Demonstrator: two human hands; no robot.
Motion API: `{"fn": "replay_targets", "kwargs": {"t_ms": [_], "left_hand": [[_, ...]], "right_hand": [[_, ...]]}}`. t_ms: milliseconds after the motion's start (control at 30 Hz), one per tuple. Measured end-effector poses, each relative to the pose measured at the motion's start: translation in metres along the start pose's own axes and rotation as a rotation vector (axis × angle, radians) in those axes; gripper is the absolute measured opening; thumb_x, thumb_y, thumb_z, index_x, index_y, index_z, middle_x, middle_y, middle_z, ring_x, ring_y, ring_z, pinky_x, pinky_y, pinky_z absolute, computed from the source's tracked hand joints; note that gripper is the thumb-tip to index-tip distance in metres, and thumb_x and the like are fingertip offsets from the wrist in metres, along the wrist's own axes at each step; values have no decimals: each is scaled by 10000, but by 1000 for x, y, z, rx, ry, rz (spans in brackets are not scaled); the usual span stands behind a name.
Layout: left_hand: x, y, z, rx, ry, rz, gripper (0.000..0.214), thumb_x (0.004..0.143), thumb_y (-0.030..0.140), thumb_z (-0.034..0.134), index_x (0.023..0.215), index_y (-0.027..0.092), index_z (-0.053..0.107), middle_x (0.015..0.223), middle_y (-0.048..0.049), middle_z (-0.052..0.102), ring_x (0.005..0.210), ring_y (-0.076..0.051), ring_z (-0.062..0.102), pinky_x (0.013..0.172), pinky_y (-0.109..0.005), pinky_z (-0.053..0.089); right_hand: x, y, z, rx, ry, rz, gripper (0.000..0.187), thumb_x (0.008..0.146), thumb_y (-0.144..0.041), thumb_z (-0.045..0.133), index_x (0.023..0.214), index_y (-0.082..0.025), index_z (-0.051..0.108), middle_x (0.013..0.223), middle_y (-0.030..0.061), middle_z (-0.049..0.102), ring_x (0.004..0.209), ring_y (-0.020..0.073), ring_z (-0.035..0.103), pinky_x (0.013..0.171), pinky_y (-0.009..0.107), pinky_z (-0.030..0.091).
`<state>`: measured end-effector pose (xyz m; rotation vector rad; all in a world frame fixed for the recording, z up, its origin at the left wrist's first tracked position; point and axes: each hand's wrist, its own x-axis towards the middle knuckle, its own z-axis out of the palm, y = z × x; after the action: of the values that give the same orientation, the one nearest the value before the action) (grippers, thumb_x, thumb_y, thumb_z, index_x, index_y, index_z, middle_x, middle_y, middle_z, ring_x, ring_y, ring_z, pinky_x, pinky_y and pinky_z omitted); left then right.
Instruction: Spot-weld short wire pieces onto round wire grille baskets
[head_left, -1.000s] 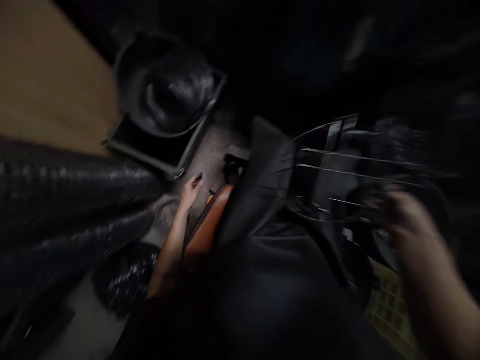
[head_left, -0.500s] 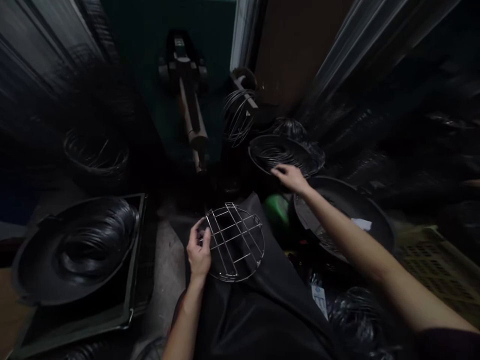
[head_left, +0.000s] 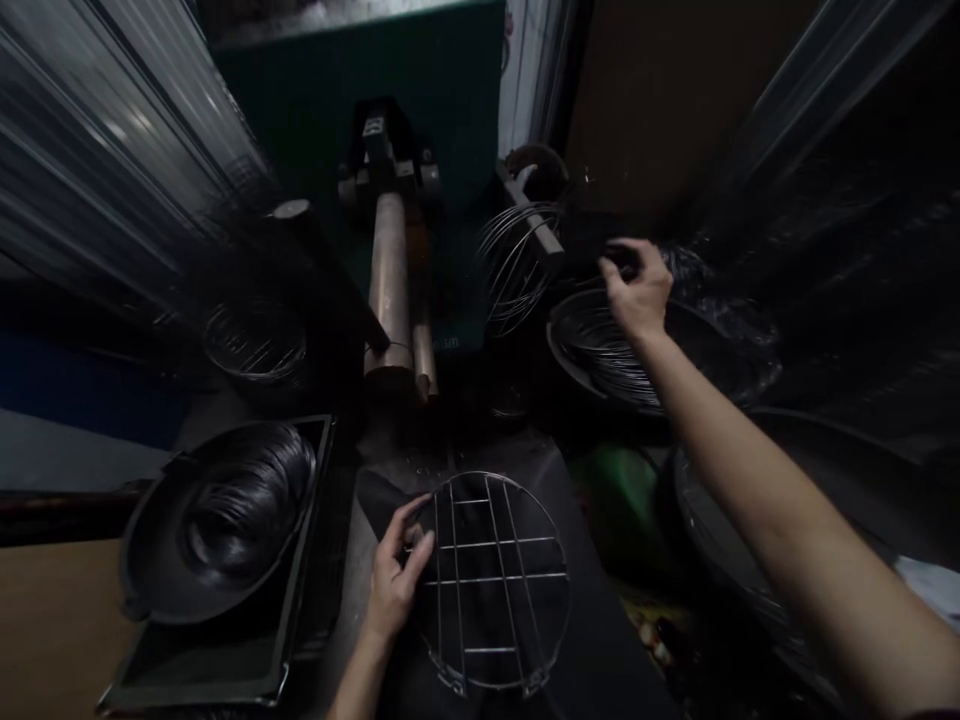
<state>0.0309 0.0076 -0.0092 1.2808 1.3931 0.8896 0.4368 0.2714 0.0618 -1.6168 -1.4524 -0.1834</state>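
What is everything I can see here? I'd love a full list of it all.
Round wire rack: 1, silver, bottom centre, over dark cloth.
Black pan with wire coil: 1, black, lower left, in a dark tray.
Second black pan with wire coil: 1, black, right of centre.
Wire coil on a bar: 1, silver, back centre.
Loose wire coil: 1, grey, back left.
Upright metal cylinder: 1, tan, back centre, before a green panel.
Ribbed sheet: 1, grey, upper left.
Green object: 1, green, below the right arm.
Wooden surface: 1, tan, lower left.
Left hand: 1, fingers on the rack's edge.
Right hand: 1, fingers on a dark object, above the second pan.
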Motion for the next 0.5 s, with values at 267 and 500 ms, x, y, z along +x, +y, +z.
{"fn": "replay_targets", "kwargs": {"t_ms": [267,500], "left_hand": [[17,3,0,87,-45,96,518,870,519,618,1251,168,620,809,-20,612,759,-172,572,757,-292,477],[2,31,-24,66,74,200,541,927,561,551,1333,207,607,1354,-104,612,1254,-253,562,1084,-375,417]], "right_hand": [[66,-89,-10,-233,-268,-266,308,964,-260,562,1182,-85,690,1255,137,610,1190,180,509,965,325,392],[-22,-103,-100,-233,-352,-255,456,1039,-417,333,1175,-164,687,1187,75,675,1200,201,573,1007,450,414]]}}
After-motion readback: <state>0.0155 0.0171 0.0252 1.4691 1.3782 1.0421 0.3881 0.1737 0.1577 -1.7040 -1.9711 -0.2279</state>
